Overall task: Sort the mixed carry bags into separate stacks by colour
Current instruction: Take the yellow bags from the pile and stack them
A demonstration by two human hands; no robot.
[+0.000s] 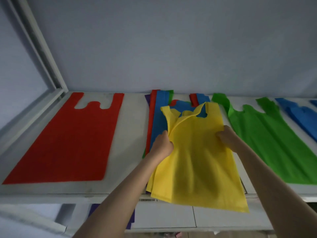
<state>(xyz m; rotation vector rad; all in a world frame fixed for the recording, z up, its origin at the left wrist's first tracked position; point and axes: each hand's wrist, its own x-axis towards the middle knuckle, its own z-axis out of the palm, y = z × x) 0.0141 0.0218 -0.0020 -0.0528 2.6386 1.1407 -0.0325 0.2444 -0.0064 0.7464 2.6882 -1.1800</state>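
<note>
A yellow carry bag (197, 158) is lifted over the mixed pile (158, 121) of blue, red, green and purple bags at the middle of the white shelf (130, 134). My left hand (163, 145) grips the yellow bag's left edge and my right hand (226, 137) grips its right edge. The bag's lower end hangs past the shelf's front edge. A red bag (68, 140) lies flat at the left. A green bag (274, 148) lies flat to the right, and a blue bag (301, 117) lies at the far right.
A grey wall stands right behind the shelf. A white frame post (42, 54) slants up at the back left. Below the front edge is a lower white shelf (171, 219) with a purple bag (96, 210) on it.
</note>
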